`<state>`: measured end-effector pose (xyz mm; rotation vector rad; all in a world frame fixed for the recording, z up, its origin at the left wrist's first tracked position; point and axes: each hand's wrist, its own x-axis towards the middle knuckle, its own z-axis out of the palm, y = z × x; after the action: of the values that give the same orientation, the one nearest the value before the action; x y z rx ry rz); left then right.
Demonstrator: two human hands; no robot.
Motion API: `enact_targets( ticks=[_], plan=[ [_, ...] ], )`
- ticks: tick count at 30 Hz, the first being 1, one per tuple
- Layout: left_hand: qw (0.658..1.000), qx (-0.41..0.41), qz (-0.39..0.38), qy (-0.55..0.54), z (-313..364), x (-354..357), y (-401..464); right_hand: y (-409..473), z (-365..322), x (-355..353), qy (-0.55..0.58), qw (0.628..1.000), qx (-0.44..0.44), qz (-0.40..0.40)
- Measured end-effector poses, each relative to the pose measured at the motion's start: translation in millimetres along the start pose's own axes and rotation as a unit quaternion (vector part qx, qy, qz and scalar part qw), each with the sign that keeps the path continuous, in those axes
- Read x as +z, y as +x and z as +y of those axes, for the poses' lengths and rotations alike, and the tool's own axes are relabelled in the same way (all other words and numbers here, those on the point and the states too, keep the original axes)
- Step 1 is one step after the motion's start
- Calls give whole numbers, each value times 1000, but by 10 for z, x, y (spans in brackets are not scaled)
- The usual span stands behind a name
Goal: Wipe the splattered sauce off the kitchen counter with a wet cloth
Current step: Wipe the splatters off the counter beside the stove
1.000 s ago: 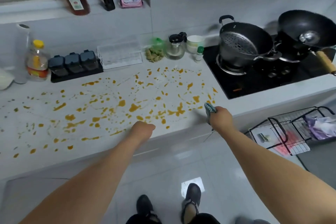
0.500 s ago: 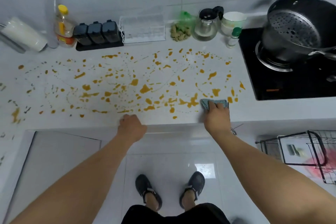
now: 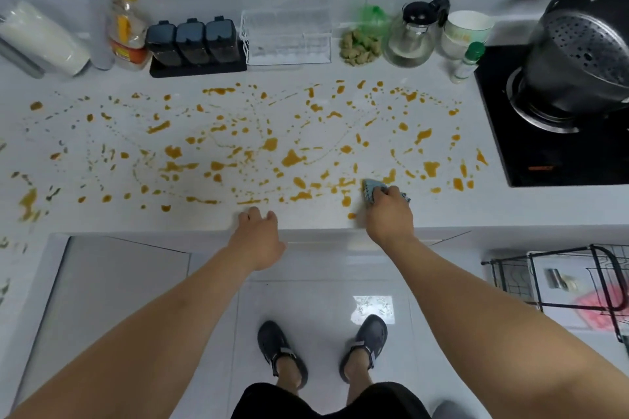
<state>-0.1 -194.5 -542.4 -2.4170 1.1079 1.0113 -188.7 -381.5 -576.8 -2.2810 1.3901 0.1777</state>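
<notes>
Orange-brown sauce splatters (image 3: 292, 157) cover the white kitchen counter (image 3: 102, 218) from the far left to the stove's edge. My right hand (image 3: 389, 218) grips a small blue-grey cloth (image 3: 372, 189) and presses it onto the counter near the front edge, right of centre, among the blobs. The hand hides most of the cloth. My left hand (image 3: 260, 235) rests on the counter's front edge with its fingers loosely bent and holds nothing.
Along the back wall stand an oil bottle (image 3: 126, 27), three dark spice jars (image 3: 192, 41), a clear rack (image 3: 287, 34), a glass pot (image 3: 413, 34) and a cup (image 3: 468, 29). A black stove (image 3: 544, 153) with a steamer pot (image 3: 585, 44) lies right. A wire rack (image 3: 561, 279) stands low right.
The view has tilted down and closer over the counter. My right hand has slid the cloth a little left along the front edge. My left hand stays at the edge.
</notes>
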Motion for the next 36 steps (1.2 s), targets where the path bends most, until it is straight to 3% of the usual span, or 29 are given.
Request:
enact_targets(
  ticks=[7, 9, 13, 17, 20, 23, 25, 28, 31, 34, 36],
  plan=[
    [999, 35, -6, -3, -63, -5, -36, -243, 135, 106, -79, 988, -124, -40],
    [999, 36, -6, 0, -57, -14, -26, -252, 369, -15, -100, 990, -91, -39],
    [999, 40, -11, 6, -78, -14, -8, -108, 537, -303, -80, 995, 60, -23],
    [999, 46, -16, 9, -103, -28, 4, -78, 285, -245, 78, 984, 162, 13],
    [998, 51, -19, 9, -119, -48, 24, -226, 87, -144, 267, 946, 172, 66],
    [999, 50, -21, 5, -124, -53, 34, -228, 37, -138, 186, 962, 123, 158],
    [999, 48, -21, 0, -116, -46, 26, -198, 71, -64, 96, 980, 44, 171],
    [999, 44, -25, -11, -90, -33, 4, -222, 25, 162, 83, 985, -85, 125],
    [999, 41, -24, -12, -77, -13, -5, -315, -173, 345, 61, 983, -155, 79],
    [999, 38, -23, -11, -77, 17, -10, -368, -234, 429, -60, 986, -157, -18],
    [999, 33, -23, -9, -72, 30, -16, -345, -178, 372, -93, 983, -153, -41]
  ],
)
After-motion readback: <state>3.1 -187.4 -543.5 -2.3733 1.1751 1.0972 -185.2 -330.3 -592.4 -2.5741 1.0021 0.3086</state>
